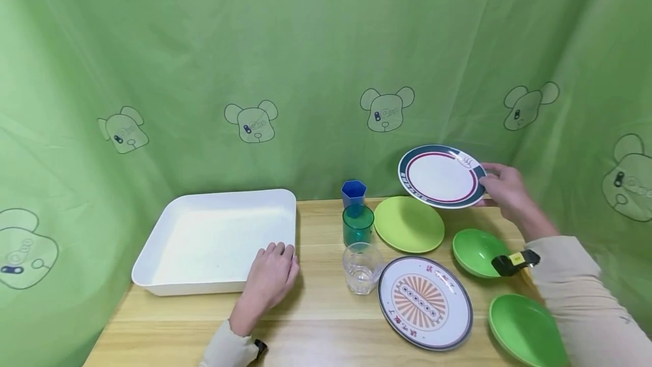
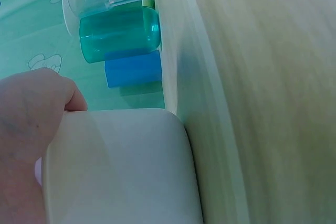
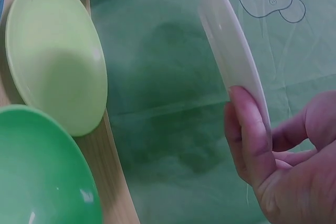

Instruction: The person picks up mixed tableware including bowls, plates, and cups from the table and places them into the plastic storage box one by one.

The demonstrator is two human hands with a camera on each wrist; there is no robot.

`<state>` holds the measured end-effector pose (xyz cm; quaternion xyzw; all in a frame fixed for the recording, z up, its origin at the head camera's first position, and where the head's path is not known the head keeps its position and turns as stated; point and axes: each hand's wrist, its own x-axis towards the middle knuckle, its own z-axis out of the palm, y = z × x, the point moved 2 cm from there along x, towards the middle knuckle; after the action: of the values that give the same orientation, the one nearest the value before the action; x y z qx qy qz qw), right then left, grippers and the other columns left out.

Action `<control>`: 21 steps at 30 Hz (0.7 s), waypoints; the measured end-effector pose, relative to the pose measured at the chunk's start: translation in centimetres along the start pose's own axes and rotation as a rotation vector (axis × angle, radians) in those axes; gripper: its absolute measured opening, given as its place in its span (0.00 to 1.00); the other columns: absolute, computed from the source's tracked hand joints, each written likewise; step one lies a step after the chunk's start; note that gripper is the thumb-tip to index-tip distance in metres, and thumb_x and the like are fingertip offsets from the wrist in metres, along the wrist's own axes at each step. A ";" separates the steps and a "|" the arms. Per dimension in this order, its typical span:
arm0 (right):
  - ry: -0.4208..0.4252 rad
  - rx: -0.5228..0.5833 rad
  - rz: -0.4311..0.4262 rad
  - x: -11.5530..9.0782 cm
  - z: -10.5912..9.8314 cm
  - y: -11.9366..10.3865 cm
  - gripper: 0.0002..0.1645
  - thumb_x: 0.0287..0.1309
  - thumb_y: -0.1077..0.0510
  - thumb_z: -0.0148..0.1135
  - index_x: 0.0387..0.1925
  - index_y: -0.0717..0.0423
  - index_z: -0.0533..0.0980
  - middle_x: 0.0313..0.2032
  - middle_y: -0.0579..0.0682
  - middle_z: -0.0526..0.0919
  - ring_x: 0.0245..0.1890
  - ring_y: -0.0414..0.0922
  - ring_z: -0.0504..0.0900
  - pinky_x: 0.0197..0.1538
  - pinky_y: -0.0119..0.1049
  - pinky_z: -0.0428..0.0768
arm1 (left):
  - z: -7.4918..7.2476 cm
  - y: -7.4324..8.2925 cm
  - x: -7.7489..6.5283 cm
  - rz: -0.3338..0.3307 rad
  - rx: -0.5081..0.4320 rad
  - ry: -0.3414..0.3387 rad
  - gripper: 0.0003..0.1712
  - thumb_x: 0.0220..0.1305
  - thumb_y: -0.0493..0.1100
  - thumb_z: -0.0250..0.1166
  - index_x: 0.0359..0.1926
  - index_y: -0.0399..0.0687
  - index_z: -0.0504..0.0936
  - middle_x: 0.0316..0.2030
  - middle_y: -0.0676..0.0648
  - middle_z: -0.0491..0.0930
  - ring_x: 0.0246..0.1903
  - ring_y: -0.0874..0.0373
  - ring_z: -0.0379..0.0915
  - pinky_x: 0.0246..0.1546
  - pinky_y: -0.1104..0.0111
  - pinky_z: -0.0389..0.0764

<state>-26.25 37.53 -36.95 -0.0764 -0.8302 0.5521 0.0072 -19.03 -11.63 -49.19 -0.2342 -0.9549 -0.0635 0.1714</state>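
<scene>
The head view shows three plates [image 1: 442, 179] [image 1: 409, 224] [image 1: 425, 303], three cups [image 1: 354, 193] [image 1: 358, 228] [image 1: 362, 271] and two bowls [image 1: 477, 251] [image 1: 527, 330], plus one tray [image 1: 219, 237] and one table [image 1: 326, 327]. It also has two hands [image 1: 272, 273] [image 1: 509, 188] and two sleeves [image 1: 227, 348] [image 1: 575, 276], while one curtain [image 1: 316, 33] carries six bear heads [image 1: 123, 130] [image 1: 251, 122] [image 1: 387, 109] [image 1: 531, 107] [image 1: 635, 183] [image 1: 25, 251].

Pale wooden table [image 1: 326, 333] before me. On my left: white tray [image 1: 214, 242]. Mid-table, in row toward me: blue cup [image 1: 354, 192], green cup [image 1: 358, 228], clear cup [image 1: 360, 273]. Rightward: yellow-green plate [image 1: 409, 224], white patterned plate [image 1: 425, 303]. Farther right: green bowl [image 1: 476, 251], second green bowl [image 1: 527, 330] nearer me.
</scene>
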 end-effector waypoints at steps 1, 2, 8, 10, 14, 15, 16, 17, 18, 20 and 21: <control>0.005 0.006 0.002 0.0 0.2 0.0 0.38 0.71 0.69 0.41 0.77 0.75 0.43 0.54 0.74 0.71 0.31 0.39 0.83 0.40 0.39 0.90 | 0.0 0.0 0.0 -0.001 0.002 0.003 0.12 0.74 0.46 0.56 0.34 0.45 0.78 0.29 0.48 0.76 0.31 0.51 0.72 0.30 0.62 0.75; 0.011 0.013 0.006 0.0 0.3 0.0 0.38 0.71 0.68 0.41 0.77 0.75 0.44 0.55 0.73 0.71 0.31 0.39 0.84 0.40 0.39 0.90 | -0.1 -0.1 0.0 -0.001 0.004 0.007 0.11 0.74 0.45 0.57 0.34 0.45 0.78 0.29 0.48 0.76 0.31 0.51 0.72 0.29 0.62 0.75; 0.059 0.062 0.023 0.0 0.9 0.1 0.35 0.77 0.63 0.43 0.78 0.70 0.48 0.58 0.72 0.70 0.31 0.38 0.84 0.40 0.37 0.90 | -0.2 -0.2 -0.1 -0.004 0.002 0.012 0.11 0.74 0.46 0.57 0.36 0.45 0.80 0.30 0.47 0.77 0.31 0.51 0.72 0.30 0.61 0.76; 0.072 0.076 0.026 -0.1 1.0 0.0 0.35 0.76 0.63 0.46 0.77 0.70 0.50 0.54 0.67 0.76 0.31 0.38 0.85 0.40 0.37 0.89 | -0.1 -0.2 -0.1 -0.003 -0.001 0.005 0.12 0.74 0.46 0.57 0.36 0.45 0.80 0.30 0.47 0.77 0.32 0.50 0.72 0.30 0.61 0.76; 0.074 0.141 0.035 -0.2 1.3 -0.1 0.36 0.74 0.65 0.50 0.77 0.70 0.51 0.36 0.44 0.84 0.30 0.38 0.86 0.40 0.35 0.89 | -0.1 -0.1 0.0 -0.003 0.002 -0.003 0.12 0.74 0.46 0.57 0.35 0.45 0.79 0.29 0.48 0.76 0.31 0.51 0.72 0.29 0.62 0.75; 0.072 0.158 0.034 -0.3 1.4 -0.2 0.37 0.74 0.65 0.51 0.77 0.70 0.51 0.32 0.39 0.84 0.30 0.38 0.86 0.39 0.35 0.89 | 0.0 -0.1 0.0 -0.003 0.001 -0.002 0.12 0.74 0.46 0.57 0.35 0.45 0.79 0.29 0.48 0.76 0.31 0.51 0.72 0.29 0.62 0.75; 0.069 0.178 0.033 -0.3 1.5 -0.3 0.37 0.73 0.66 0.51 0.77 0.71 0.51 0.30 0.36 0.84 0.29 0.38 0.86 0.39 0.34 0.89 | 0.0 0.0 0.0 -0.004 0.002 -0.002 0.12 0.74 0.46 0.57 0.34 0.45 0.79 0.28 0.48 0.76 0.31 0.51 0.72 0.29 0.62 0.75; 0.065 0.193 0.031 -0.3 1.5 -0.4 0.37 0.73 0.67 0.51 0.77 0.71 0.50 0.28 0.35 0.84 0.29 0.38 0.86 0.38 0.33 0.89 | -0.1 0.0 0.0 -0.004 0.000 -0.001 0.12 0.74 0.46 0.58 0.34 0.45 0.79 0.28 0.48 0.76 0.31 0.51 0.71 0.29 0.62 0.75; 0.063 0.203 0.027 -0.3 1.6 -0.5 0.38 0.73 0.67 0.52 0.77 0.72 0.50 0.28 0.35 0.84 0.29 0.38 0.86 0.38 0.33 0.89 | -0.1 0.0 0.0 -0.005 -0.001 0.000 0.12 0.74 0.46 0.57 0.34 0.45 0.79 0.28 0.48 0.75 0.31 0.51 0.71 0.29 0.62 0.75; 0.064 0.217 0.024 -0.4 1.8 -0.6 0.38 0.72 0.68 0.52 0.76 0.72 0.50 0.27 0.35 0.84 0.29 0.38 0.86 0.37 0.32 0.89 | -0.1 0.1 0.0 -0.008 -0.006 0.000 0.12 0.74 0.46 0.57 0.35 0.45 0.79 0.29 0.48 0.76 0.31 0.51 0.71 0.30 0.62 0.75; 0.065 0.209 0.021 -0.4 1.8 -0.7 0.37 0.72 0.68 0.52 0.76 0.72 0.51 0.28 0.35 0.84 0.29 0.37 0.86 0.37 0.32 0.89 | -0.1 0.1 0.0 -0.010 -0.009 0.000 0.12 0.74 0.46 0.57 0.35 0.45 0.79 0.29 0.47 0.76 0.31 0.51 0.71 0.30 0.62 0.75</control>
<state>-26.07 35.51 -36.96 -0.1018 -0.7668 0.6328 0.0363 -18.97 -11.55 -49.14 -0.2301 -0.9558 -0.0684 0.1700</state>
